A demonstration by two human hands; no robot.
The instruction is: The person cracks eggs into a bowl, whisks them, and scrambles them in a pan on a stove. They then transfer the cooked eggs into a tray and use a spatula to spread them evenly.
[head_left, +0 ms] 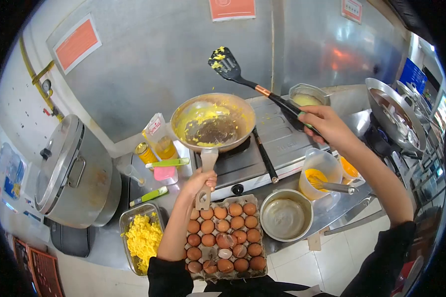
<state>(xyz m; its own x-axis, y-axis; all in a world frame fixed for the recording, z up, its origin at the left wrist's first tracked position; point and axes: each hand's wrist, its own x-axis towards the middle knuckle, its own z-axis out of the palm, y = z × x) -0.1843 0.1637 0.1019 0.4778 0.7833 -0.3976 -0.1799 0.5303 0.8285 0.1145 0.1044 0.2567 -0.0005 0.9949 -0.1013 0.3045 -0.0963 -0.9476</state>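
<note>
My left hand point(200, 184) is wrapped round the pale handle of a frying pan point(240, 110), which sits on the gas stove with bits of scrambled egg stuck inside. My right hand point(324, 123) grips a black slotted spatula point(228, 67), raised above and to the right of the pan, egg clinging to its head. Below my left hand lies a cardboard egg tray point(262, 247) of brown eggs, some of them cracked shells. To its left, a metal tray point(125, 218) holds a heap of scrambled egg point(143, 237).
A metal bowl point(287, 215) and a plastic jug point(332, 163) with beaten egg and a whisk point(334, 186) stand at right. Left are a large lidded pot point(84, 183), an oil pouch point(161, 141) and a green-handled tool point(148, 196). A wok point(394, 116) is far right.
</note>
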